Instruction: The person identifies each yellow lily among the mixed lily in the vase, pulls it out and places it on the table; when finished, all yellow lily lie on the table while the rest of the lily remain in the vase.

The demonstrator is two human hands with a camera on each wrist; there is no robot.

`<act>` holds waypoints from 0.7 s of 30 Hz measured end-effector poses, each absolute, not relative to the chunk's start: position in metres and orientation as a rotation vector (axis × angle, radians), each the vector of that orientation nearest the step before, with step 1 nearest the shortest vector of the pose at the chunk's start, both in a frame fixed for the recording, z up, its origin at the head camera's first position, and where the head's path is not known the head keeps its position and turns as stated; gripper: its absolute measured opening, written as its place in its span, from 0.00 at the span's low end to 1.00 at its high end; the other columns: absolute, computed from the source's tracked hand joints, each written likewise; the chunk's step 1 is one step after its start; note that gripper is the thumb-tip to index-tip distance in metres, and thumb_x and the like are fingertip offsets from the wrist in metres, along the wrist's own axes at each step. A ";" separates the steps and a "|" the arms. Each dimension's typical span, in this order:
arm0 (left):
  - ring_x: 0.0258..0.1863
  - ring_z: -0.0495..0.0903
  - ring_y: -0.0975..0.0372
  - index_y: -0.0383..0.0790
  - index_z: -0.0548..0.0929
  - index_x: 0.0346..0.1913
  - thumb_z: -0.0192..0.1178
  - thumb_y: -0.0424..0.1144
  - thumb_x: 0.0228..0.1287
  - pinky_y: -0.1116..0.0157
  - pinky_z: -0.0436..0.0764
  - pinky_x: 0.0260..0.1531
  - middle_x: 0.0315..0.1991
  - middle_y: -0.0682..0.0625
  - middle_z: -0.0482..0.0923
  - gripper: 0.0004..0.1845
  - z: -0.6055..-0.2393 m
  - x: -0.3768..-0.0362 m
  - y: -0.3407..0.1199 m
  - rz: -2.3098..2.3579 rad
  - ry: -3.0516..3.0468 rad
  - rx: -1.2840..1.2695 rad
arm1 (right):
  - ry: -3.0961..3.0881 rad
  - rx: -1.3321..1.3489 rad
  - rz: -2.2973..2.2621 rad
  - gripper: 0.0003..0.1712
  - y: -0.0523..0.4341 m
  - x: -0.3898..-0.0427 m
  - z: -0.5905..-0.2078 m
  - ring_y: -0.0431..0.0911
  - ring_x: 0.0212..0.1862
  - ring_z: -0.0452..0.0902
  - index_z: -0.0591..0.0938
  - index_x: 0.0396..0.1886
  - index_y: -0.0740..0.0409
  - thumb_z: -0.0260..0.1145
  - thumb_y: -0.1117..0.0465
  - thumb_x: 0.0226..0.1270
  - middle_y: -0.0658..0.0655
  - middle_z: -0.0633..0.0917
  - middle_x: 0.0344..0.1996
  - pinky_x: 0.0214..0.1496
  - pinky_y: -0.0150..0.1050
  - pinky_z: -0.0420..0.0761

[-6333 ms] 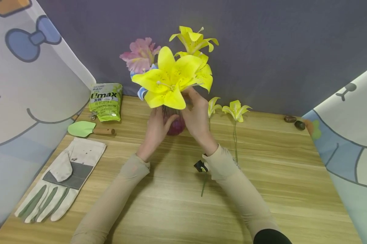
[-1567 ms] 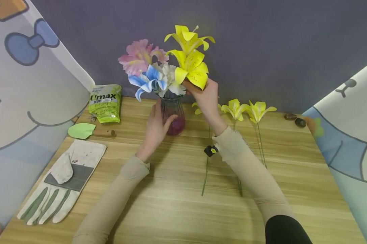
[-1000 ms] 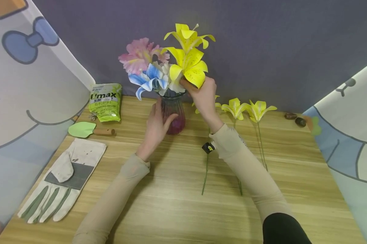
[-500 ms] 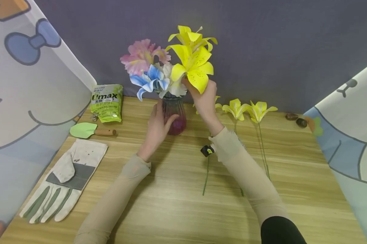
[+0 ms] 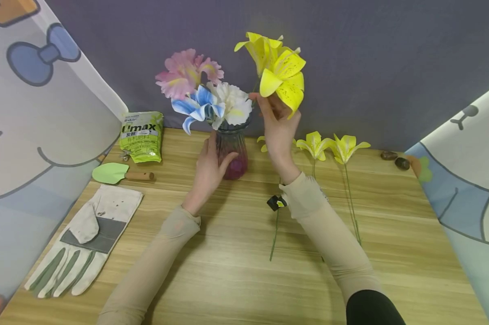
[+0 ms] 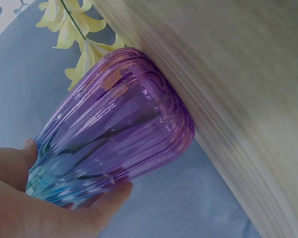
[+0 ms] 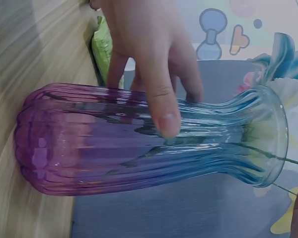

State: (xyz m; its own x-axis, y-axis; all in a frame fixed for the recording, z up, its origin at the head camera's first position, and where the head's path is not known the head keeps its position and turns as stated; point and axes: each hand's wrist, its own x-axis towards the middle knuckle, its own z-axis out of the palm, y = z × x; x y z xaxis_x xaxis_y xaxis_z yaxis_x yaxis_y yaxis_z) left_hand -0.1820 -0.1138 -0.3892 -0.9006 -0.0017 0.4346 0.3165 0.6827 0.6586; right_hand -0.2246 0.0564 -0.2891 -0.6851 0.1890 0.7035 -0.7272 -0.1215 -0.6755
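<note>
A ribbed glass vase (image 5: 232,155), purple at its base and blue toward the rim, stands on the table. My left hand (image 5: 209,169) grips it from the left side, thumb across the front. The vase holds a pink flower (image 5: 183,74), a blue lily (image 5: 199,106) and a white flower (image 5: 233,104). To the right of its mouth, my right hand (image 5: 281,135) pinches the stem of a yellow lily (image 5: 285,79) under the bloom. Behind it is another yellow lily (image 5: 260,47). In the right wrist view, a thin stem (image 7: 270,152) runs out of the vase mouth.
Yellow lilies (image 5: 345,148) lie right of the vase, one with a small black piece (image 5: 274,203) on its stem. At left are a green bag (image 5: 142,136), a trowel (image 5: 120,174) and gloves (image 5: 84,239). Dark stones (image 5: 401,163) lie far right.
The large yellow lily in front of the vase came away, and one more lily lies on the table. My right hand has just drawn the pinched lily rightward. My left hand stays on the vase.
</note>
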 end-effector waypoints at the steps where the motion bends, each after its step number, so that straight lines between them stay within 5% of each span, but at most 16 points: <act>1: 0.64 0.76 0.33 0.26 0.56 0.83 0.68 0.50 0.76 0.35 0.77 0.59 0.67 0.26 0.71 0.47 -0.389 -0.182 -0.114 -1.086 -2.494 -0.246 | -1.508 0.621 1.885 0.07 0.056 -0.224 -0.288 0.55 0.42 0.88 0.89 0.49 0.70 0.69 0.72 0.77 0.65 0.92 0.39 0.41 0.40 0.83; 7: 0.63 0.76 0.33 0.24 0.56 0.82 0.67 0.49 0.77 0.35 0.78 0.58 0.67 0.26 0.71 0.47 -0.388 -0.181 -0.114 -1.070 -2.491 -0.254 | -1.528 0.696 1.959 0.09 0.058 -0.220 -0.284 0.52 0.47 0.88 0.86 0.49 0.72 0.71 0.76 0.71 0.58 0.91 0.41 0.54 0.46 0.86; 10: 0.63 0.76 0.32 0.23 0.57 0.81 0.68 0.48 0.76 0.34 0.78 0.57 0.66 0.25 0.71 0.47 -0.388 -0.180 -0.114 -1.061 -2.485 -0.264 | -1.560 0.677 1.954 0.09 0.060 -0.220 -0.284 0.50 0.45 0.87 0.86 0.48 0.75 0.71 0.78 0.70 0.54 0.90 0.39 0.53 0.43 0.85; 18: 0.64 0.76 0.33 0.22 0.57 0.81 0.68 0.48 0.76 0.35 0.78 0.58 0.67 0.25 0.71 0.47 -0.388 -0.181 -0.114 -1.064 -2.482 -0.264 | -1.644 0.761 1.858 0.11 0.062 -0.217 -0.278 0.66 0.51 0.84 0.82 0.55 0.72 0.66 0.75 0.77 0.67 0.88 0.45 0.54 0.48 0.85; 21: 0.65 0.75 0.34 0.22 0.56 0.81 0.68 0.48 0.76 0.35 0.78 0.59 0.67 0.25 0.71 0.46 -0.388 -0.181 -0.114 -1.065 -2.476 -0.271 | -1.631 0.772 1.860 0.12 0.063 -0.215 -0.276 0.65 0.51 0.85 0.82 0.56 0.72 0.65 0.75 0.77 0.66 0.88 0.45 0.53 0.48 0.85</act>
